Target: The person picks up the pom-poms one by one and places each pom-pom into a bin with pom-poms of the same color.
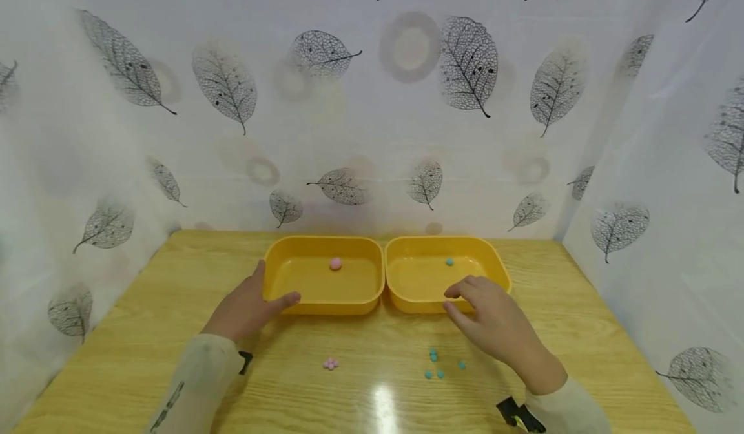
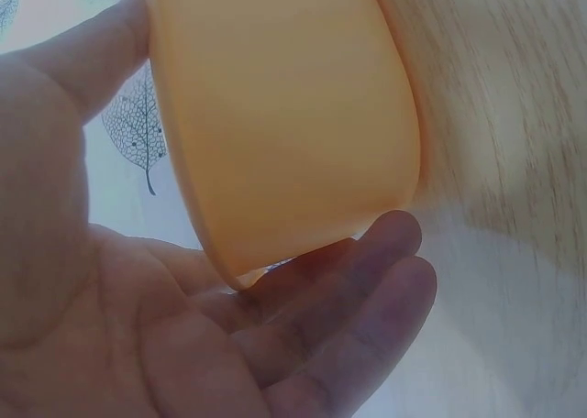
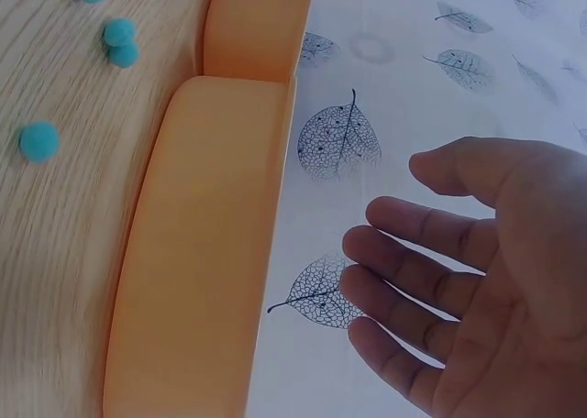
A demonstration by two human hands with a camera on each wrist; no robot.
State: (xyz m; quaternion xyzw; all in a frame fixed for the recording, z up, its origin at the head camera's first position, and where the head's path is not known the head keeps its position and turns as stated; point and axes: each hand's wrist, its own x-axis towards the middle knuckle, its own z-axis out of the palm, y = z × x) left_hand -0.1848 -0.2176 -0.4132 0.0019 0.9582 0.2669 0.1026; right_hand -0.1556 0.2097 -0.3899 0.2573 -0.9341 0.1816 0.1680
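My left hand (image 1: 248, 306) grips the left end of a yellow tray (image 1: 325, 308), thumb at the near rim and fingers around the end wall. A round pink piece (image 1: 335, 264) lies inside that tray. Over the near side of a second yellow tray (image 1: 407, 306) hovers my right hand (image 1: 494, 321), its fingers loosely bent and nothing between them. One small teal ball (image 1: 450, 262) sits in this right tray. Several teal balls (image 3: 38, 140) lie on the table before it. A small cluster of pink beads (image 1: 330, 363) is on the table in front of the left tray.
Both trays stand side by side near the back of the wooden table (image 1: 372, 337). A white leaf-printed sheet (image 1: 360, 130) hangs behind the table and along both sides. Dark straps (image 1: 520, 414) show at the sleeves.
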